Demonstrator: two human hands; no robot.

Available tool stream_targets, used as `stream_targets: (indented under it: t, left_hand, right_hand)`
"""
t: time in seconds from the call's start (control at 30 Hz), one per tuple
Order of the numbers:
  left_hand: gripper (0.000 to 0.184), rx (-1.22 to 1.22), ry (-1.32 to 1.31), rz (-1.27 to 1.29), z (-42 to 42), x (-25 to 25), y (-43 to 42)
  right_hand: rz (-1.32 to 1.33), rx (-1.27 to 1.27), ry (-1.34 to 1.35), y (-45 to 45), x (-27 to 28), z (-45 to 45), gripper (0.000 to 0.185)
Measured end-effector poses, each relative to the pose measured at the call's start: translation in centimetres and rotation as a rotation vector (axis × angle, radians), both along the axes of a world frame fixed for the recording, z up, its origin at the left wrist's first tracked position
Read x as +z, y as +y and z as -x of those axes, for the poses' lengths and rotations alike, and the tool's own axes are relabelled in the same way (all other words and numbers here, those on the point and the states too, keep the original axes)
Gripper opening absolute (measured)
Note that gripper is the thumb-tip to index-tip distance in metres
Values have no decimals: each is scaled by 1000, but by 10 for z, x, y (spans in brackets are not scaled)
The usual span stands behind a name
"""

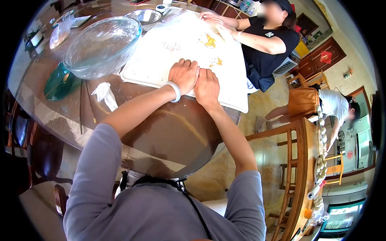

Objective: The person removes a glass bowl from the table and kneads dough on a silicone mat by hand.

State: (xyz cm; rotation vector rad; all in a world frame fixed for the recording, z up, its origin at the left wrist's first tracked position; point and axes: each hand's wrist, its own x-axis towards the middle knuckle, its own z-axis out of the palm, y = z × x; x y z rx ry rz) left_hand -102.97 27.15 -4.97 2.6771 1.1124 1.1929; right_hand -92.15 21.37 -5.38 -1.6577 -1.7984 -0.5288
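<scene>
The left hand and the right hand are together, side by side and touching each other, set down on the white mat near the middle of its near edge. The fingers look bent, but what is under the palms is hidden, so one cannot tell how far they are open or whether they hold something. The step in hand seems to be a pressing with both hands. In judgement, the next move calls for an even weight and a steady mat, because its near right corner comes to the right edge of the tabletop.

A pale band is around the left wrist. Beside the left edge of the mat stands a large glass bowl, and behind it a metal bowl. Closer to the left edge of the tabletop lie a green plate, two thin sticks and a crumpled tissue. Near the far right corner of the mat, another person rests both forearms toward it.
</scene>
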Motion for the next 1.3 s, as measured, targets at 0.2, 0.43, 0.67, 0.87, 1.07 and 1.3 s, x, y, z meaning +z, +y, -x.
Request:
stream_targets:
  t: [0.2,0.43,0.67,0.87,1.07,1.3]
  left_hand:
    - [18,98,129,129,-24,-2,38]
    - [30,67,133,364,-38,2,64]
    - [33,-151,-200,577,3,17,32]
    - [16,-45,-48,135,10,8,-19]
    - [14,-23,46,34,-8,0,13]
    - [23,78,126,261,-39,0,62]
  right_hand:
    - [32,-37,-8,43,-1,-18,13]
    - [247,-182,174,70,-4,-35,24]
    - [312,63,430,4,21,-15,24]
    - [126,59,366,-23,4,9,23]
    - [42,-36,87,10,-6,-11,24]
    - [181,-135,91,67,-4,-38,24]
